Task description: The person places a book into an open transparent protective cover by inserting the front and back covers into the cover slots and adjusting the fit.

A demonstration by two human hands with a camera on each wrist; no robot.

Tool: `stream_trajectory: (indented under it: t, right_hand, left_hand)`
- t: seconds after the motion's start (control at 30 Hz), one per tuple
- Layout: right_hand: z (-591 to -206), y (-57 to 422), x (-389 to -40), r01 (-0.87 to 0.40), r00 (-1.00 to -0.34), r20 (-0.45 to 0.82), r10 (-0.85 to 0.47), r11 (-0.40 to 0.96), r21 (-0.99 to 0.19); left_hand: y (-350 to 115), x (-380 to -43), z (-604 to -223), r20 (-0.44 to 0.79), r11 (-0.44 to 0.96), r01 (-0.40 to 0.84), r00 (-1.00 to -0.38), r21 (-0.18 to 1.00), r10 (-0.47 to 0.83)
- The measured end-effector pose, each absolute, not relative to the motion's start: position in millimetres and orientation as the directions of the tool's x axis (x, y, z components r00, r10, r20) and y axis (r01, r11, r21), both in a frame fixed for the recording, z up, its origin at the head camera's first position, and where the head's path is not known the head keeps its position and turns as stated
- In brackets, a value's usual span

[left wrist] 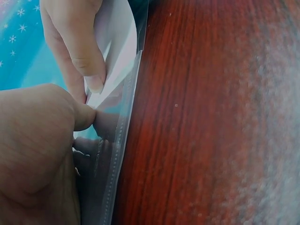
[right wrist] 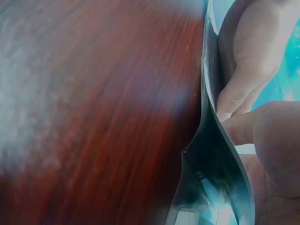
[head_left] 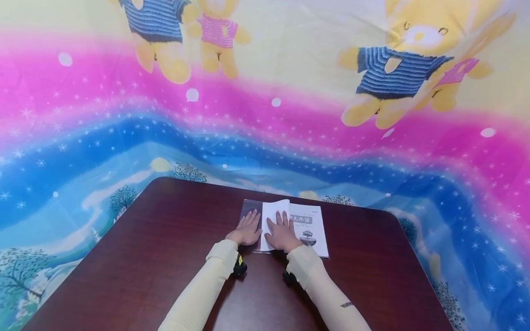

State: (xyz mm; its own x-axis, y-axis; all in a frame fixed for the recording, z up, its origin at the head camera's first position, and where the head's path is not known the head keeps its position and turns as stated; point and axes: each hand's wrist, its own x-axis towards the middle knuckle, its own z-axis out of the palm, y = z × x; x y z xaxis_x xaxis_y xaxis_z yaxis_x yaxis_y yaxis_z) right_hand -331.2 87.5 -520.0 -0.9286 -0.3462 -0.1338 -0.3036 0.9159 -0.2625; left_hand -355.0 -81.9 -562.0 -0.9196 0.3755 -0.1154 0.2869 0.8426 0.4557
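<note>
A thin booklet with a grey title block and a small tree picture lies on the table, a white leaf turned up and curved at its left side. Left of it extends a clear plastic cover, its edge seam visible in the left wrist view. My left hand rests on this cover, fingers extended. With fingers spread, my right hand presses on the white leaf beside the fold. Both thumbs come close together near the spine. In the right wrist view a glossy dark sheet bows up beside the right hand.
The dark red wooden table has rounded far corners. Behind it hangs a cloth backdrop with bears, snowflakes and trees. Small black devices sit under both wrists, below cream sleeves.
</note>
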Motion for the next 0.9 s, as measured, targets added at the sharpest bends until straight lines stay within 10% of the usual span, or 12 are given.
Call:
stream_trajectory:
  t: [0.9]
  right_hand:
    - [-522,84,-343,-0.346,-0.917,-0.050,-0.395,0.852,-0.392]
  left_hand:
    - [-80,-353,-561,-0.110,0.847,0.295,-0.919,0.443,0.378]
